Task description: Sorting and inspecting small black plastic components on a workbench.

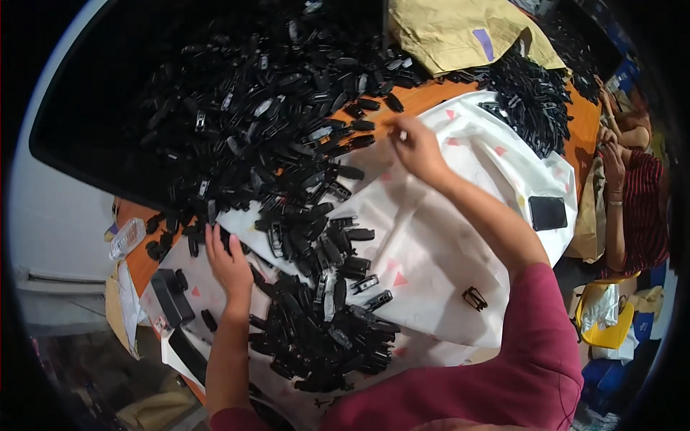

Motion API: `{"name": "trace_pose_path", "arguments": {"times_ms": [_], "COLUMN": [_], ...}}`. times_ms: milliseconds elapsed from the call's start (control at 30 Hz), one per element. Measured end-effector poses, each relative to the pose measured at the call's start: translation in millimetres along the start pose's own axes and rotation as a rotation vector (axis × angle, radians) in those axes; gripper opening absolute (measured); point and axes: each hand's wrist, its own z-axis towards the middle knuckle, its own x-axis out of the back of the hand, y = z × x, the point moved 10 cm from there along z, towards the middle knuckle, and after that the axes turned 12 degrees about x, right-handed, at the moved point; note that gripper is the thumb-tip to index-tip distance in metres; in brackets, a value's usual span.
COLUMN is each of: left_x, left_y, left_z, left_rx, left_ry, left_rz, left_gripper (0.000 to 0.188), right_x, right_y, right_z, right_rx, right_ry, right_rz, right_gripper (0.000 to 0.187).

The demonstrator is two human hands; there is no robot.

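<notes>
A big heap of small black oblong plastic pieces (244,108), some with silvery parts, spreads over the far side of the table. A second, smaller pile of like black pieces (309,323) lies close to my body on a white cloth with pink triangles (424,244). My left hand (228,262) rests at the left edge of the big heap, fingers stretched and apart, fingertips against black pieces. My right hand (417,147) is above the cloth, just right of the heap, fingers curled together. What it holds, if anything, I cannot make out.
A black box-like object (172,296) and a clear plastic container (128,238) lie at left. To the right are a dark flat rectangle (548,213) and a lone black piece (474,298). A yellow-brown sack (474,36) covers the far side. Another person (632,208) sits at right.
</notes>
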Motion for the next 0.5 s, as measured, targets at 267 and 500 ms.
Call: {"name": "trace_pose_path", "arguments": {"times_ms": [267, 500], "left_x": [5.6, 3.9], "left_y": [-6.0, -8.1], "left_z": [-0.9, -0.1], "left_rx": [0.042, 0.073], "left_ry": [0.018, -0.012], "left_rz": [-0.034, 0.000], "left_gripper": [0.035, 0.033], "right_x": [23.2, 109.5], "right_y": [182.1, 213.0], "right_z": [56.2, 106.5], "right_rx": [-0.239, -0.226], "right_ry": [-0.395, -0.163], "right_rz": [-0.781, -0.640], "right_gripper": [0.018, 0.059]}}
